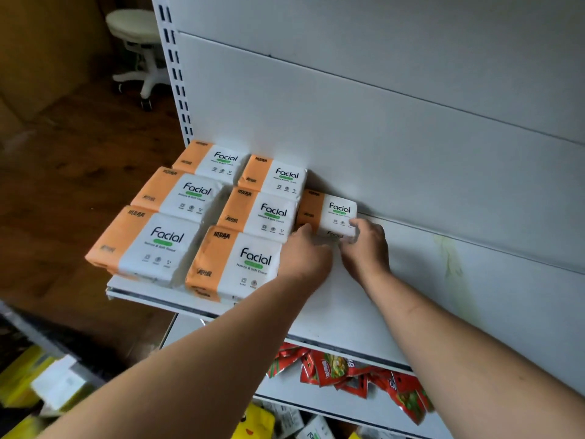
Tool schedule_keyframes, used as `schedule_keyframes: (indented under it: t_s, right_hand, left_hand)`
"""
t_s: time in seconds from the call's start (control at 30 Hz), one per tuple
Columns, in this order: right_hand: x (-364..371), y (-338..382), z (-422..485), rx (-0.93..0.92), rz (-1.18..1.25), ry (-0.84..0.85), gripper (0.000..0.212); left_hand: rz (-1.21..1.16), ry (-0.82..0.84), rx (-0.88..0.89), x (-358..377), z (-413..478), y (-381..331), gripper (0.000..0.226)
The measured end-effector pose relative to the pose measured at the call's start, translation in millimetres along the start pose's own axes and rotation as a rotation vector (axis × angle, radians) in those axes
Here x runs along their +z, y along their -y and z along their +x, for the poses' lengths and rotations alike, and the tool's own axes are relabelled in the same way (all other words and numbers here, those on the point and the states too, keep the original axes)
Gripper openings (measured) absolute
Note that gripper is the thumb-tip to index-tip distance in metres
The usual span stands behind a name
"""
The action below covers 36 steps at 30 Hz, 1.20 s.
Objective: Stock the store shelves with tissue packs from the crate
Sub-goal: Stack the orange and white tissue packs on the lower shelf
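Left hand [304, 255] and right hand [364, 248] grip the pack [333, 211]; best slide it square and flush against the back panel [411, 147].

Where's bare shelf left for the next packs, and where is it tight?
Free: the bare shelf right of the right hand, from back panel to front lip. The strip in front of the held pack is bare too, though both forearms cross it. Tight: the left end, where six packs fill it back to front.
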State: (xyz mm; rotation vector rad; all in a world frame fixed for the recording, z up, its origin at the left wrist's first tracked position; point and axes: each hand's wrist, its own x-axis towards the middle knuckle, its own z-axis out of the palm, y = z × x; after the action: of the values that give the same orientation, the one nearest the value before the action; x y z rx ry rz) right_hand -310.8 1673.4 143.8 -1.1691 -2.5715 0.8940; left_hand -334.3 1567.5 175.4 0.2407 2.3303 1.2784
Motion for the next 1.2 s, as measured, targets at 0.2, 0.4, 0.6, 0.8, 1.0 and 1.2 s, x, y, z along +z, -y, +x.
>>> schedule_keyframes:
  t_s: [0.2,0.4,0.6,0.8,1.0,1.2]
  right_hand:
    - [-18,52,-29,-0.051,0.14,0.02,0.032]
    - [6,123,-60,-0.048,0.155,0.124,0.036]
    - [52,142,-69,-0.005,0.063,0.021,0.045]
    - [84,147,-73,-0.133,-0.235,0.162,0.049]
    - [94,140,-73,-0.144,-0.335,0.191,0.049]
    - [96,137,-73,-0.137,-0.259,0.175,0.048]
  left_hand:
    - [-0.162,-0.192,0.032,-67,-24,-17,0.036]
    - [-0.125,-0.369,0.038,-166,-19,8,0.038]
    - [0.127,-0.326,-0.149,-219,29,76,0.05]
    - [0.209,-0.095,-0.209,-205,49,93,0.054]
    - [0.186,-0.108,-0.18,-199,50,94,0.049]
    - [0.16,-0.09,-0.154,-194,49,96,0.048]
